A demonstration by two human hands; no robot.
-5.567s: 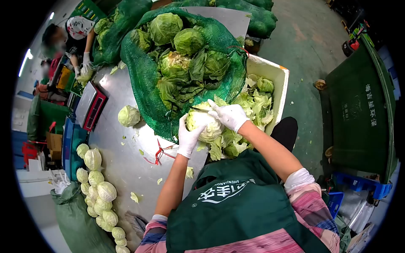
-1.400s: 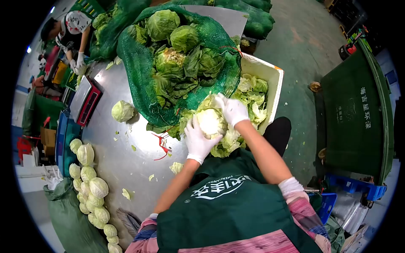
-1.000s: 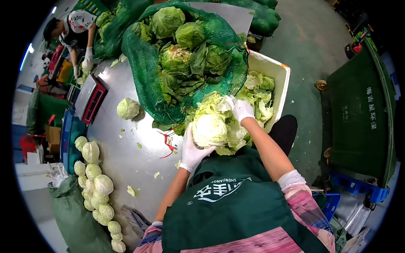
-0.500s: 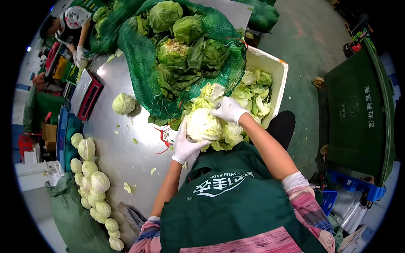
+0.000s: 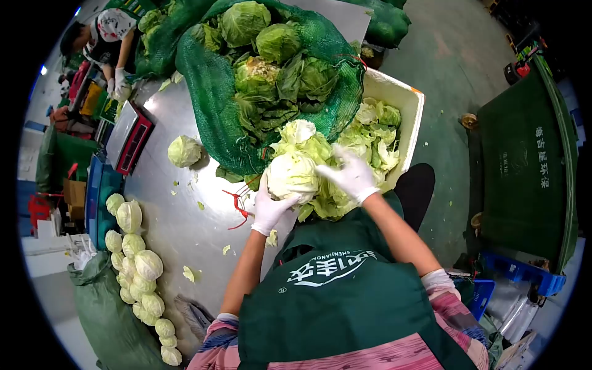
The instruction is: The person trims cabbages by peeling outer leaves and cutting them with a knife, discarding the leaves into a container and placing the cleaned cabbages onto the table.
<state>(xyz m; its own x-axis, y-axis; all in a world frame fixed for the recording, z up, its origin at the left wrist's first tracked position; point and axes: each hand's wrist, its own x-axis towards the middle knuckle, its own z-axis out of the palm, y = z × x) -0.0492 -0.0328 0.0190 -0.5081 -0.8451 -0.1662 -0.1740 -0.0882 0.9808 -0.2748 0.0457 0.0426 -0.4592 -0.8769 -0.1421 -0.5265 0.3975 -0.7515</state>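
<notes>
In the head view, a pale, partly stripped cabbage point(image 5: 292, 174) rests in my gloved left hand point(image 5: 269, 206), whose fingers and thumb grip its left and lower side. My gloved right hand point(image 5: 351, 175) is just right of the cabbage, fingers stretched out and holding nothing I can see. Loose cabbage leaves point(image 5: 333, 200) lie below and beside the head, over the near side of a white foam box point(image 5: 412, 117) that holds more leaves. Above, a green mesh bag point(image 5: 206, 117) lies open with several leafy green cabbages in it.
A single cabbage point(image 5: 184, 152) sits on the metal table point(image 5: 203, 246). Several trimmed cabbages point(image 5: 148, 264) line its left edge. A scale point(image 5: 128, 139) stands further back, near a co-worker point(image 5: 111, 43) in gloves. A large green bin point(image 5: 524, 166) is at the right.
My right hand has come away from the cabbage's upper right side, moving right and slightly down, its fingers extending. The left hand keeps its hold. The view has shifted slightly.
</notes>
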